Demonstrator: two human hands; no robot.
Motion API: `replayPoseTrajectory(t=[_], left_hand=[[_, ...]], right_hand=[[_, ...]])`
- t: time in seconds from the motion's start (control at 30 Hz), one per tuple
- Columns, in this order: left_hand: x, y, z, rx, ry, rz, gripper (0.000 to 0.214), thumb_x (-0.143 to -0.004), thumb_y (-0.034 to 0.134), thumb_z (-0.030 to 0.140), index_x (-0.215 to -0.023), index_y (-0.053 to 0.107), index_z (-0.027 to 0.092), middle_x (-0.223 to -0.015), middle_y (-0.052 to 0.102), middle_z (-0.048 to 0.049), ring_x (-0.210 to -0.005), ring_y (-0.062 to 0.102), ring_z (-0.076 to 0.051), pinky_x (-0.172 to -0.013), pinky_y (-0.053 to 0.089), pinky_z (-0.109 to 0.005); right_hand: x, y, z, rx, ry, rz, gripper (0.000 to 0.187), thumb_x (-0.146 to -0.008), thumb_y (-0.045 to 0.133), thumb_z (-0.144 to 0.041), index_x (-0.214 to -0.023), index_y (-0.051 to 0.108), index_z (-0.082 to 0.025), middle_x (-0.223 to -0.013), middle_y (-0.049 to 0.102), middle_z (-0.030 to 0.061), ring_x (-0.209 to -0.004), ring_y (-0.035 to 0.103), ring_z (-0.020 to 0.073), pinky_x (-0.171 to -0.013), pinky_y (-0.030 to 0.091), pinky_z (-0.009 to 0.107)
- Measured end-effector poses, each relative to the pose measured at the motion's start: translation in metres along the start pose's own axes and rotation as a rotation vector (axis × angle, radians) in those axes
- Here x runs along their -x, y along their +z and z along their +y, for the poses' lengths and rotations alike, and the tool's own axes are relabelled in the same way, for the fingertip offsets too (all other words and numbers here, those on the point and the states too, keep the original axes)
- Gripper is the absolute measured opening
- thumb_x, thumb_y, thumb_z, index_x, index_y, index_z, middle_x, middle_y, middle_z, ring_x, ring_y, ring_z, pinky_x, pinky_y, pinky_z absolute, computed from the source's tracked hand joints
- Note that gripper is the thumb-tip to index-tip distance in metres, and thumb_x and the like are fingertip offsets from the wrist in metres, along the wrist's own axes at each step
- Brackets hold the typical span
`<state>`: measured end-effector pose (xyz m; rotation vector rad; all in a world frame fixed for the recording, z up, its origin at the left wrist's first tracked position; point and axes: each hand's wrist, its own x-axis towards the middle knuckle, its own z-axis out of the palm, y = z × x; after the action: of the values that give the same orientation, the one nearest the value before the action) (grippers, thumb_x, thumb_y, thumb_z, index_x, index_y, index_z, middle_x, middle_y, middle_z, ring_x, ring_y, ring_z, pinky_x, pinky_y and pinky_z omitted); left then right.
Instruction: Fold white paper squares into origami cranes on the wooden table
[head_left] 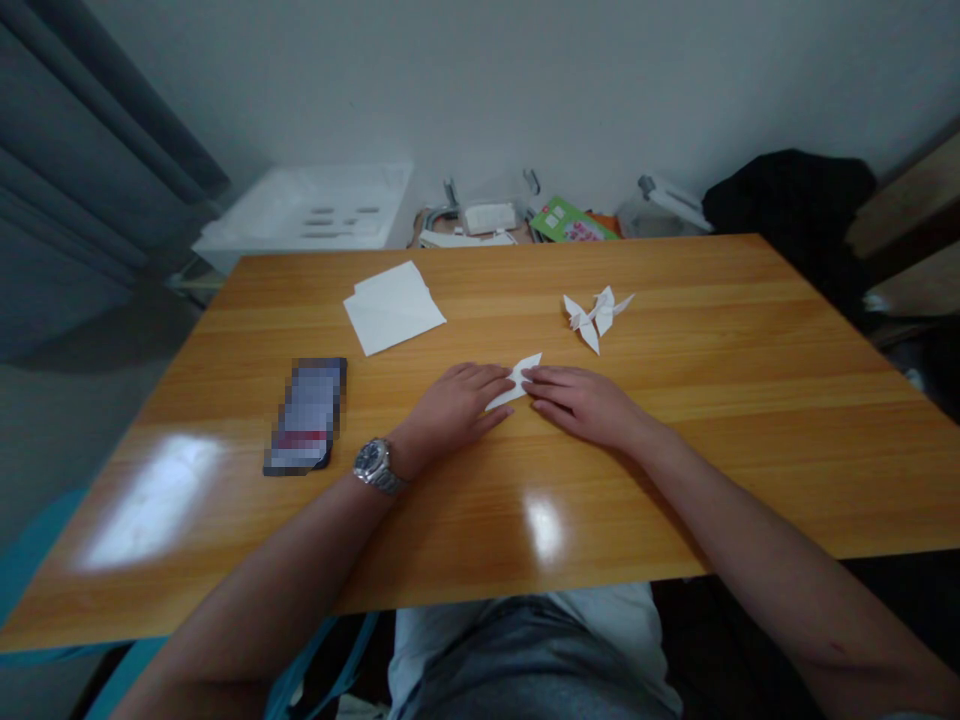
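A small folded piece of white paper [516,388] lies on the wooden table [712,400] in front of me, between my hands. My left hand [461,405], with a metal watch [377,464] on its wrist, holds the paper's left side under its fingers, thumb nearer to me. From the other side, my right hand [577,400] has its fingertips on the paper's right edge. Fingers hide part of the paper's outline. Beyond my right hand sit folded white paper cranes [600,312], close together. Flat sheets of white paper [394,310] lie to the far left.
A phone [307,415] with a blurred screen lies left of my left hand. Behind the table's far edge are a white tray-like container [315,210], a green booklet [570,222] and a clear box [667,208]. A dark cloth heap [787,195] is at the back right.
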<state>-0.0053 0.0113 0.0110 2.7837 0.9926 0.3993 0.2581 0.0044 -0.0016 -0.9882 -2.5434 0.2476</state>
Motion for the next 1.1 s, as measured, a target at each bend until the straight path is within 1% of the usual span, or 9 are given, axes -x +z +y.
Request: replayPoseTrajectory(t=[0.17, 0.43, 0.67, 0.77, 0.93, 1.1], left_hand=[[-0.001, 0.001, 0.003, -0.043, -0.031, 0.021, 0.048, -0.105, 0.046, 0.043, -0.143, 0.055, 0.015, -0.141, 0.062, -0.0118, -0.125, 0.059, -0.028, -0.110, 0.045, -0.044], [0.001, 0.005, 0.003, -0.085, -0.043, 0.018, 0.046, -0.104, 0.048, 0.041, -0.143, 0.056, 0.018, -0.139, 0.060, -0.0129, -0.124, 0.057, -0.029, -0.109, 0.045, -0.045], [-0.002, 0.005, 0.011, -0.124, -0.052, 0.046, 0.041, -0.104, 0.049, 0.037, -0.137, 0.060, 0.016, -0.132, 0.063, -0.0129, -0.120, 0.057, -0.028, -0.105, 0.046, -0.044], [-0.004, 0.005, 0.013, -0.136, -0.034, 0.044, 0.036, -0.104, 0.049, 0.033, -0.133, 0.062, 0.016, -0.127, 0.065, -0.0118, -0.116, 0.059, -0.027, -0.103, 0.047, -0.042], [-0.005, 0.006, 0.011, -0.136, 0.007, 0.053, 0.033, -0.106, 0.045, 0.032, -0.128, 0.065, 0.018, -0.123, 0.068, -0.0097, -0.110, 0.062, -0.025, -0.098, 0.048, -0.041], [-0.005, 0.008, 0.009, -0.132, 0.027, 0.065, 0.031, -0.105, 0.048, 0.034, -0.124, 0.067, 0.017, -0.119, 0.069, -0.0083, -0.105, 0.063, -0.025, -0.096, 0.049, -0.040]], right_hand=[[-0.001, -0.001, -0.002, 0.017, -0.011, -0.004, 0.032, -0.103, 0.053, -0.029, -0.127, 0.072, -0.019, -0.136, 0.068, 0.0132, -0.124, 0.065, 0.0287, -0.106, 0.053, 0.049], [-0.002, 0.000, -0.006, 0.028, -0.013, 0.009, 0.032, -0.102, 0.054, -0.031, -0.126, 0.072, -0.021, -0.127, 0.070, 0.0149, -0.117, 0.066, 0.0307, -0.100, 0.054, 0.052], [-0.002, 0.004, -0.006, 0.041, -0.042, 0.029, 0.030, -0.103, 0.053, -0.031, -0.123, 0.073, -0.019, -0.122, 0.070, 0.0133, -0.113, 0.064, 0.0279, -0.097, 0.054, 0.047], [-0.003, 0.005, -0.006, 0.017, -0.046, 0.061, 0.026, -0.103, 0.054, -0.030, -0.116, 0.075, -0.021, -0.116, 0.072, 0.0117, -0.107, 0.065, 0.0265, -0.094, 0.055, 0.046], [-0.006, 0.007, -0.005, -0.044, -0.013, 0.116, 0.019, -0.100, 0.059, -0.025, -0.104, 0.076, -0.021, -0.108, 0.074, 0.0102, -0.100, 0.067, 0.0247, -0.088, 0.055, 0.041], [-0.006, 0.010, -0.003, -0.115, -0.004, 0.128, 0.016, -0.099, 0.060, -0.022, -0.101, 0.076, -0.019, -0.107, 0.074, 0.0105, -0.098, 0.067, 0.0233, -0.087, 0.056, 0.040]])
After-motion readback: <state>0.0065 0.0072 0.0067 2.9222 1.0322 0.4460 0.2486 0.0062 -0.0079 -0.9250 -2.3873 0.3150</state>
